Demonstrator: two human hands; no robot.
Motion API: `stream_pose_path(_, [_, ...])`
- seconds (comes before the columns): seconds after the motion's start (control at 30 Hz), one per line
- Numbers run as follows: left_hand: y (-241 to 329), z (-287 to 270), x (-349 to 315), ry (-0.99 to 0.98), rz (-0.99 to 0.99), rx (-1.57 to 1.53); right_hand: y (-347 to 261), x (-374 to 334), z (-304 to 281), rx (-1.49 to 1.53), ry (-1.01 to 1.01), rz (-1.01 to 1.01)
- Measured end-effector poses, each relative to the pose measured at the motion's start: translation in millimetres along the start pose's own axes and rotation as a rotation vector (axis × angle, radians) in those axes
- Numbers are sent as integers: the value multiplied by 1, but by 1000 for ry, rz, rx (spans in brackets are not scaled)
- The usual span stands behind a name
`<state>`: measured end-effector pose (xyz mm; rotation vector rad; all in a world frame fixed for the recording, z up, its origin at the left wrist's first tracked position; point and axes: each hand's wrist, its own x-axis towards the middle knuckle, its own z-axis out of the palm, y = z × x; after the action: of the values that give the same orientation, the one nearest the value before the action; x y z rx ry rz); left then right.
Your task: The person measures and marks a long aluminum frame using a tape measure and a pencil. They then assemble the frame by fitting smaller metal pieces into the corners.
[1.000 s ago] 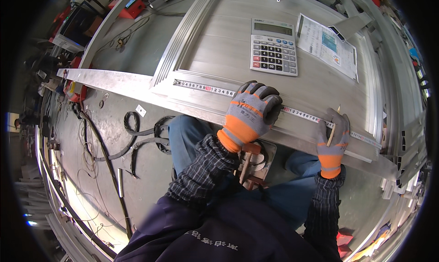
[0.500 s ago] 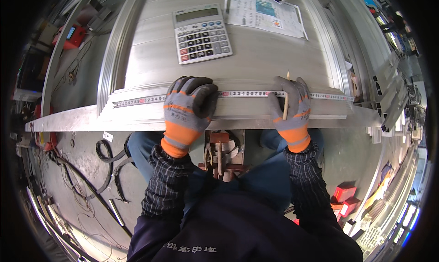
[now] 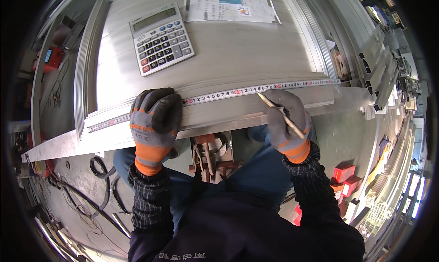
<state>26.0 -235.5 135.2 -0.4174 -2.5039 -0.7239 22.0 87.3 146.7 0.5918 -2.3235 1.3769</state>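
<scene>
My left hand (image 3: 153, 122) lies flat, fingers spread, pressing the tape measure (image 3: 228, 93) onto the metal bar (image 3: 219, 113) at bench edge. Right hand (image 3: 286, 120) pinches a pencil (image 3: 280, 114), tip touching tape. Calculator (image 3: 161, 37) sits behind, w/ paper (image 3: 228, 3) further back.

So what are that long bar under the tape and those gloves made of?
The long bar looks like bare metal, probably aluminium: pale silver, brushed sheen, straight ridged edges. The left hand and right hand wear gloves that seem knitted fabric, grey with orange cuffs; the left glove's fingers look dark and matte, perhaps a rubbery coating.
</scene>
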Motion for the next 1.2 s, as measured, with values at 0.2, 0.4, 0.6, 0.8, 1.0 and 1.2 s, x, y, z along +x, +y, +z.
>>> stream_pose_path(0.2, [0,0,3,-22,36,21,23,14,4,80,-66,-247])
stream_pose_path(0.4, [-2,2,2,-27,42,33,29,13,13,-8,-58,-229])
stream_pose_path(0.6, [-1,1,3,-38,51,32,30,15,14,11,-108,-201])
stream_pose_path(0.8, [-4,2,1,-39,48,42,32,16,14,-31,-143,-251])
stream_pose_path(1.0, [-6,2,1,-50,43,38,31,14,16,-29,-110,-187])
stream_pose_path(1.2, [-5,2,1,-48,44,25,32,14,17,-62,-121,-206])
